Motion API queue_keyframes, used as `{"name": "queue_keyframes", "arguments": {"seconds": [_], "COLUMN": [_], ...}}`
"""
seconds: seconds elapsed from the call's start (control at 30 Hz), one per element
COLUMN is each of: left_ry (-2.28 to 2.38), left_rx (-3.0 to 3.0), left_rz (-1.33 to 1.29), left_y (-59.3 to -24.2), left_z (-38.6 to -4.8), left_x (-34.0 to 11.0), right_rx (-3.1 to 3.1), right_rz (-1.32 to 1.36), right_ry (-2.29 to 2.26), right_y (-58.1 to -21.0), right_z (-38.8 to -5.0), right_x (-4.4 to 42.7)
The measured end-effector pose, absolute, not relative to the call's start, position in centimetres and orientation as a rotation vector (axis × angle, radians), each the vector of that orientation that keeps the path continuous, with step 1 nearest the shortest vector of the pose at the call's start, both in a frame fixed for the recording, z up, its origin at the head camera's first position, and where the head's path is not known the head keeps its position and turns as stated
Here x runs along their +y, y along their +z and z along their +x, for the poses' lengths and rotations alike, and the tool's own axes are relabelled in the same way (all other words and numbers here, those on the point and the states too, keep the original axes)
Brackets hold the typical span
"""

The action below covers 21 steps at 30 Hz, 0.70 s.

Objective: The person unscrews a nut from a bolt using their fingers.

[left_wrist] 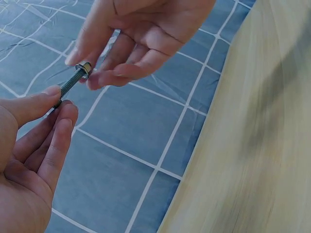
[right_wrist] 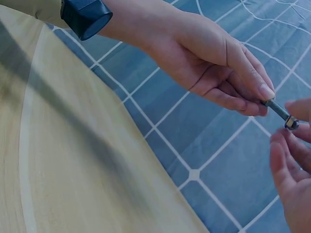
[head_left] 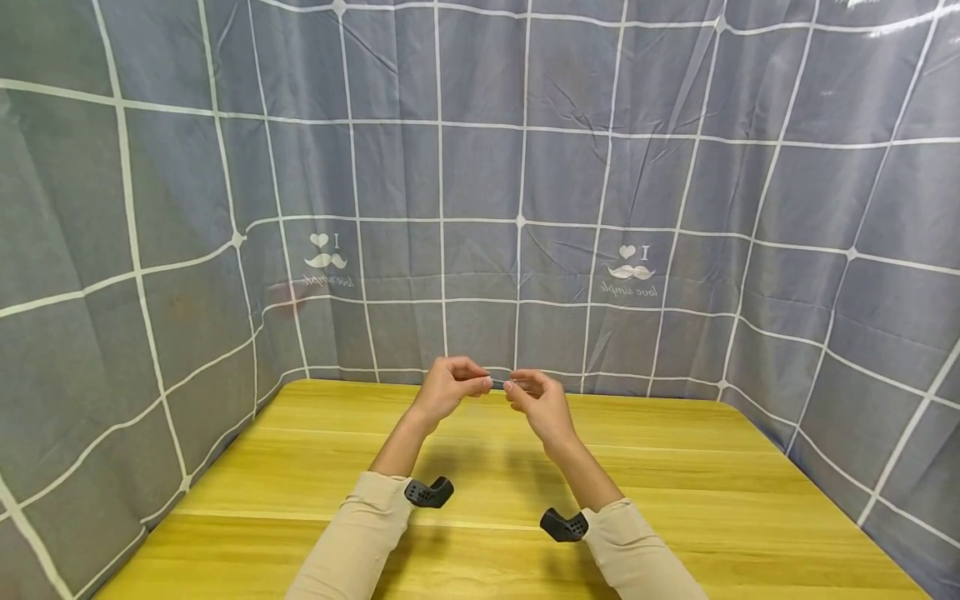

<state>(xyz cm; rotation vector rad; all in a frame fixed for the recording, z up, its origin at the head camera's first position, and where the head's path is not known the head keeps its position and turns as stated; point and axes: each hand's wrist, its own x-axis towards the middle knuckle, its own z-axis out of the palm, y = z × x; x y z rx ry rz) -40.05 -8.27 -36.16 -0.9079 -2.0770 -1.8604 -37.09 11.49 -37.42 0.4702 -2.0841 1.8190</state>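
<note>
A grey curtain (head_left: 480, 175), ruled in white squares, hangs along the back and both sides of the yellow wood-grain tabletop (head_left: 712, 500); its moustache print (head_left: 632, 272) sits among mirrored lettering. Soft shadows (head_left: 536, 471) cross the boards. In mid-air, the left hand (head_left: 448, 392) pinches one end of a threaded bolt (left_wrist: 72, 83), the right hand (head_left: 545, 407) the nut (left_wrist: 84, 68) at the other.

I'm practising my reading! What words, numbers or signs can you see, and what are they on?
"I", beside a heart, backwards, twice on the curtain.
"love simple", under a moustache, backwards, twice on the curtain.
White marks, top right: cut off, unreadable.
Bolt and nut: nothing readable.
</note>
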Motion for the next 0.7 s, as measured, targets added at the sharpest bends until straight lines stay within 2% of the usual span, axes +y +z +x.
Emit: {"name": "queue_keyframes", "arguments": {"seconds": [0.7], "left_ry": [-1.86], "left_rx": [-2.1], "left_rz": [-0.9], "left_y": [-35.94], "left_z": [-40.04], "left_x": [-8.25], "right_rx": [-1.915], "right_rz": [0.594], "right_ry": [1.872], "right_y": [-37.36], "right_z": [-37.01], "right_x": [11.43]}}
